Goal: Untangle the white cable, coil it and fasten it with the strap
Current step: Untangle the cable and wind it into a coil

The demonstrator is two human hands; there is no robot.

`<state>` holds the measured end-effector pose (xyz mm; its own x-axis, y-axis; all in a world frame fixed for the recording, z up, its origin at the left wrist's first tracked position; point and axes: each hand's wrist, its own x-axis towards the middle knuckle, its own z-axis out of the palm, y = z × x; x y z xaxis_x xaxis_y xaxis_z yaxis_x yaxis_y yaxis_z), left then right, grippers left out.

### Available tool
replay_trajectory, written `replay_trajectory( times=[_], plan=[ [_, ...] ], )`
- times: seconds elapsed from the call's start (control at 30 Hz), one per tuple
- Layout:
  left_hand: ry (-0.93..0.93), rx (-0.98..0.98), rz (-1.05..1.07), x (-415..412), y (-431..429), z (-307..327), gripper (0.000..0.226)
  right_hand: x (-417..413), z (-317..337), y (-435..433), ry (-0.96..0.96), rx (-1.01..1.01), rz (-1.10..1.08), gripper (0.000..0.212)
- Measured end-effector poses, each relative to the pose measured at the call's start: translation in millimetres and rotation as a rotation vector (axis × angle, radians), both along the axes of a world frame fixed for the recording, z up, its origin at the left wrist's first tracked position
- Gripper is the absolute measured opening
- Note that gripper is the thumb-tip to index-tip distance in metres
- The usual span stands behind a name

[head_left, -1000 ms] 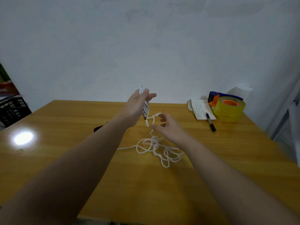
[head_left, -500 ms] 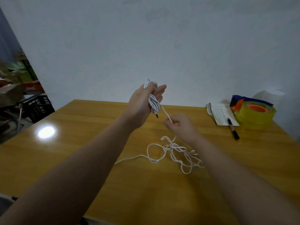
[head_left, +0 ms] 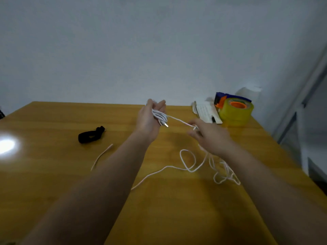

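Note:
My left hand [head_left: 149, 121] is raised over the table and grips several coiled turns of the white cable [head_left: 190, 166], with a metal plug end hanging from the coil. A taut strand runs from the coil to my right hand [head_left: 208, 136], which pinches it between thumb and fingers. The loose part of the cable lies in tangled loops on the wooden table [head_left: 53, 174] under and right of my right wrist, and one end trails to the left. The black strap [head_left: 91, 135] lies on the table, left of my left hand.
A roll of yellow tape [head_left: 236, 114] in a blue and orange dispenser stands at the back right by a notepad [head_left: 206, 111] with a black pen [head_left: 213, 119]. The table's right edge falls away near a grey frame [head_left: 297, 124].
My right hand has moved right and drawn the strand out from the coil. The view has swung right, so the black strap now shows on the left.

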<state>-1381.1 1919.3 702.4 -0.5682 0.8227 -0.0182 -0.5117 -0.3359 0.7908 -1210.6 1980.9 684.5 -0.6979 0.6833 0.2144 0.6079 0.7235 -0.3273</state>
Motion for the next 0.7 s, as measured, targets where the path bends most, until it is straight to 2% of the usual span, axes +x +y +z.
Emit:
replay_trajectory(
  times=[0.03, 0.1, 0.27, 0.33, 0.4, 0.47, 0.57, 0.63, 0.7],
  plan=[
    [0.016, 0.016, -0.002, -2, -3, 3, 0.029, 1, -6, 1, -0.088, 0.042, -0.007, 0.037],
    [0.076, 0.047, 0.018, -4, -8, 11, 0.024, -1, -13, -3, -0.09, 0.059, 0.008, 0.039],
    [0.118, 0.072, 0.174, -18, -20, 15, 0.021, -6, -12, -14, 0.175, 0.084, 0.044, 0.037],
    [0.144, 0.062, 0.198, -19, -21, 12, 0.02, -7, -16, -19, 0.257, -0.036, 0.072, 0.031],
    [0.182, 0.046, 0.228, -20, -21, 9, 0.029, -12, -18, -23, 0.434, -0.317, 0.111, 0.019],
    [0.219, 0.019, 0.232, -23, -21, 5, 0.039, -16, -17, -22, 0.554, -0.479, 0.1, 0.008],
    [0.328, -0.045, 0.163, -23, -20, -4, 0.045, -22, -18, -17, 0.692, -0.641, -0.005, 0.013],
    [0.362, -0.077, 0.14, -21, -21, -10, 0.045, -28, -15, -17, 0.791, -0.622, -0.095, 0.015],
    [0.395, -0.105, 0.148, -24, -21, -16, 0.046, -31, -12, -15, 0.843, -0.487, -0.199, 0.016]
  ],
)
